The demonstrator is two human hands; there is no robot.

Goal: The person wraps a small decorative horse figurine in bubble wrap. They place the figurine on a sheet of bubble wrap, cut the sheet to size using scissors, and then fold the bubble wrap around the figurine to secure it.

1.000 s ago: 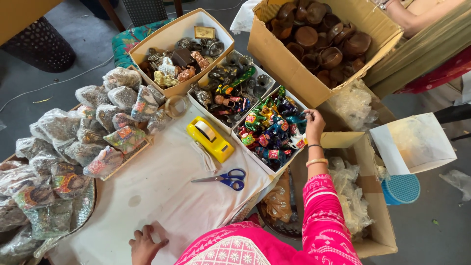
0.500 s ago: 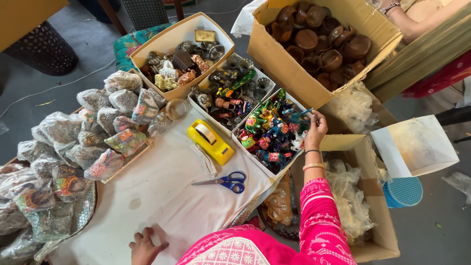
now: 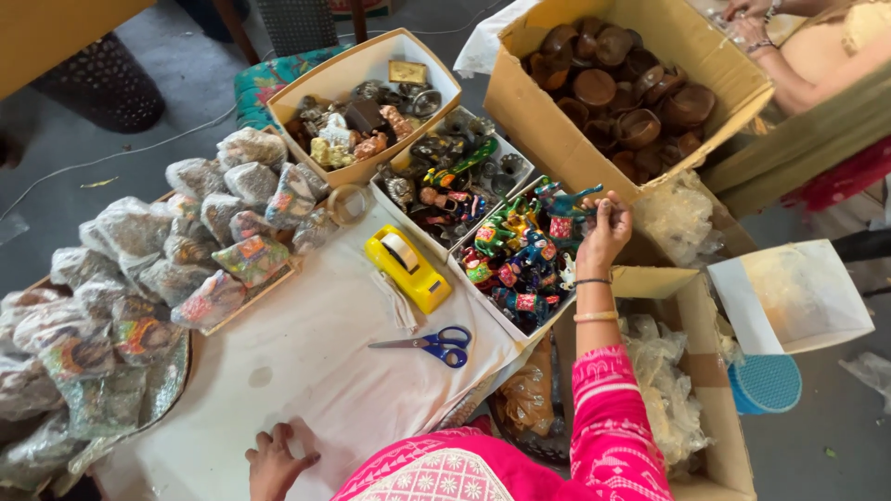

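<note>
White cloth covers the desk (image 3: 306, 362), which is crowded with boxes and bagged goods. At its far right edge stands a white box (image 3: 483, 297) packed with brightly painted figurines (image 3: 520, 255). The right hand (image 3: 603, 237), wearing bangles below a pink sleeve (image 3: 613, 417), is raised over that box, its fingers (image 3: 608, 206) pinched together on a small teal figurine (image 3: 568, 202) held just above the others. The left hand (image 3: 276, 459) lies flat on the cloth at the near edge, fingers spread, holding nothing. Blue-handled scissors (image 3: 436, 343) and a yellow tape dispenser (image 3: 406, 267) lie between the two hands. Clear packets (image 3: 176, 250) are heaped to the left, and a cardboard carton of brown wooden bowls (image 3: 622, 83) stands beyond the figurines.
</note>
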